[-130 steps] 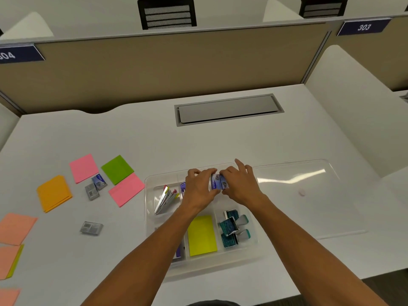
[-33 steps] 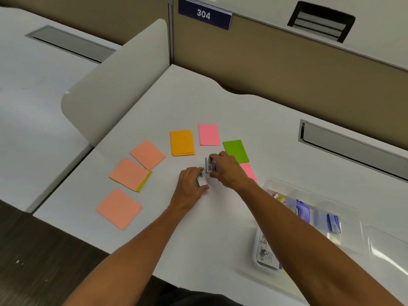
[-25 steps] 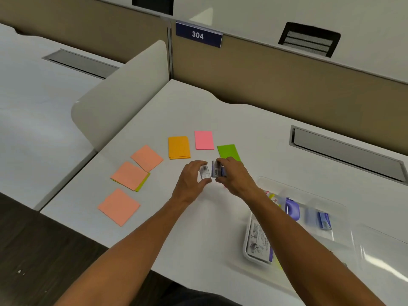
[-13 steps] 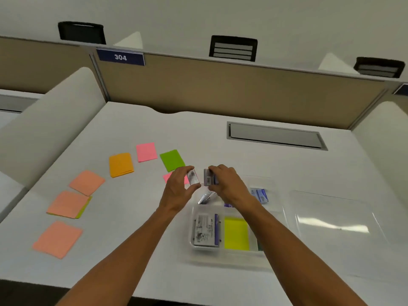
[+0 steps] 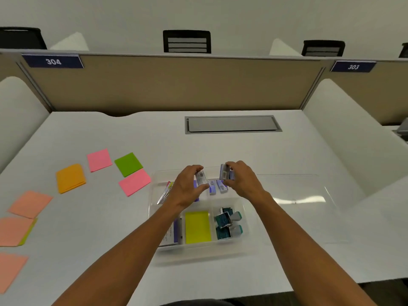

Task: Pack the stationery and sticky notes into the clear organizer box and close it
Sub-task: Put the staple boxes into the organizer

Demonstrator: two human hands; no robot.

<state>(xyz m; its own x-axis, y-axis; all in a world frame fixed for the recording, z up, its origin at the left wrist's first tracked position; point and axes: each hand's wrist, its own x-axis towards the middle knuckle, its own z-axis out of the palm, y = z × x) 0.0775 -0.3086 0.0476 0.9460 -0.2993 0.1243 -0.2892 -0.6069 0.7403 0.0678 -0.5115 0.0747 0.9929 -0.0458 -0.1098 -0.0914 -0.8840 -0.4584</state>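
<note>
The clear organizer box [image 5: 249, 237] lies open on the white desk, its lid [image 5: 309, 208] flat to the right. My left hand [image 5: 187, 186] pinches one small grey staple box [image 5: 201, 178] above the box's far compartments. My right hand [image 5: 242, 181] holds two more small staple boxes [image 5: 224, 174] over the far middle compartment, where similar blue-white packs [image 5: 217, 187] lie. In the box are a yellow sticky pad [image 5: 197, 227], teal binder clips [image 5: 227, 223] and page flags [image 5: 165, 192]. Loose sticky notes lie left: pink [image 5: 134, 181], green [image 5: 128, 164], pink [image 5: 99, 159], orange [image 5: 70, 178].
Several salmon notes [image 5: 31, 203] lie near the desk's left edge, one over a yellow-green note. A grey cable hatch [image 5: 231, 124] sits at the back. A tan partition and white side dividers bound the desk.
Both hands picked up the small staple boxes from the desk among the notes and carried them right, from beside the green note to above the organizer box. My view swung back to the box.
</note>
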